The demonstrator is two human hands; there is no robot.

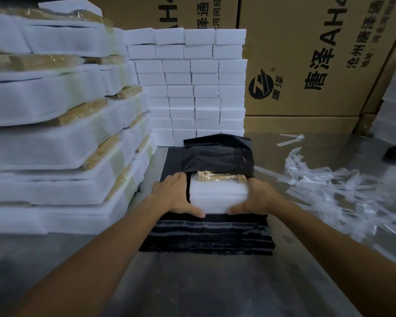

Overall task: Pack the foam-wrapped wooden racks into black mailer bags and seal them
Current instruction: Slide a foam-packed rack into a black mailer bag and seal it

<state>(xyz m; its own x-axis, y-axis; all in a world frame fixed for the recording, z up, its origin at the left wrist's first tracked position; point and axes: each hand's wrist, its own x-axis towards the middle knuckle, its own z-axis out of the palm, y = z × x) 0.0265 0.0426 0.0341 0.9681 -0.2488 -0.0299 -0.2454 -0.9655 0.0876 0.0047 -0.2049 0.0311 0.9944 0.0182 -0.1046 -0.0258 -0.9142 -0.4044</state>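
Tall brown cardboard cartons (pixel 306 56) printed with black characters fill the back of the scene, standing behind everything else on the grey metal table (pixel 192 282). To the left rises a leaning stack of foam-wrapped wooden racks (pixel 55 124), layer on layer, with tan wood showing at the open ends under clear film; it comes close beside the work spot and hems it in on that side. Behind the work spot, a neat wall of white foam blocks (pixel 192 88) stands against the cartons, its foot just behind the open bag. On the right, a loose heap of clear peel-off strips (pixel 329 191) sprawls over the table, near the right forearm, and another pile of white foam (pixel 391 104) sits at the far right edge, blurred. In the middle lies a flat stack of black mailer bags (pixel 206 234), their sealing strips showing as pale bands at the near end. On top of it, the uppermost black mailer bag (pixel 217 154) stands open, its mouth towards the person, its upper side puffed up. One foam-wrapped rack (pixel 217 195) sits half inside that mouth, wood visible at its far end, white foam nearer. The left hand (pixel 176 195) holds the rack's left side, fingers curled round it and thumb across the near edge; the right hand (pixel 258 197) grips the right side the same way.
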